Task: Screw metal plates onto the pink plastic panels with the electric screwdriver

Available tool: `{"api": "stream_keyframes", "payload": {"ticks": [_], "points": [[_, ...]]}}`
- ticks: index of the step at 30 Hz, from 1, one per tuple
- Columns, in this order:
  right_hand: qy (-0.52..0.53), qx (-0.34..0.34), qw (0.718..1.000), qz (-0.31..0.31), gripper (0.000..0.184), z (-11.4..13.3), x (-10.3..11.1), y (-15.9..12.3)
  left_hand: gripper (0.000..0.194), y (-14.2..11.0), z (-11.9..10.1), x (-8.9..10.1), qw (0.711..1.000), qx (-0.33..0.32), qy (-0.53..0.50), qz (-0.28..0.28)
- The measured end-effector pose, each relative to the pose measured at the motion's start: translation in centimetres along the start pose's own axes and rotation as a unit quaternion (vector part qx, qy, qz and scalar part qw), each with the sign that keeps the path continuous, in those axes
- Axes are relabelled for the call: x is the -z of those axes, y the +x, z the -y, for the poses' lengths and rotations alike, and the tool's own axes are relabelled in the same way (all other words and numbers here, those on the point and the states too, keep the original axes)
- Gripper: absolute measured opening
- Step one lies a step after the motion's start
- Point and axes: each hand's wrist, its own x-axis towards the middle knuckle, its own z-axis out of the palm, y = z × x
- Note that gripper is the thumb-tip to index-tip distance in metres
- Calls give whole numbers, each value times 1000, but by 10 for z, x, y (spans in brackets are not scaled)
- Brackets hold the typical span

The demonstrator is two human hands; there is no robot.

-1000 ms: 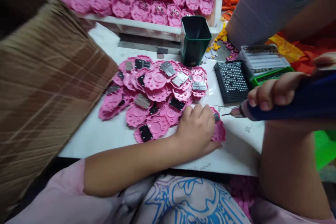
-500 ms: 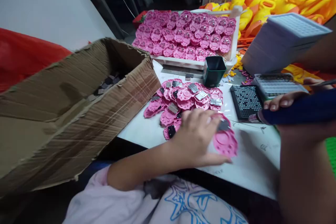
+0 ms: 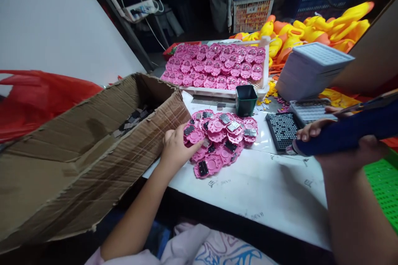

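My left hand is at the left edge of a pile of pink plastic pieces. Its thumb lies over one scalloped pink piece and the fingers curl round that piece's outer side. Black or silvery rectangular plates sit on many of the pieces. In my right hand is a dark blue electric screwdriver, held nearly level, its tip pointing left beside a black perforated tray. Part of the right hand is hidden behind the tool.
A cardboard box with small dark pieces stands at left. Behind the pile are a dark green cup and a white crate of pink parts. Stacked white trays, yellow-orange items and a green basket lie rightward.
My left hand has let go of a pink piece and moved left to the pile's edge, onto another piece. The right hand still holds the screwdriver. The view has shifted upward.
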Motion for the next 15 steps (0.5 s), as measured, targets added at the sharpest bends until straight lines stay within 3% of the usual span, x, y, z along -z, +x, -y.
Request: {"api": "stream_keyframes", "payload": {"ticks": [6, 11, 15], "points": [[7, -16, 1000, 17, 46, -2, -2, -1, 64, 0, 6, -3, 999, -12, 35, 11], [24, -21, 999, 15, 45, -5, -4, -3, 50, 0, 12, -2, 996, -78, 27, -35], [35, -25, 999, 12, 44, -6, -4, -3, 36, 11, -7, 16, 983, -154, -17, -97]]}}
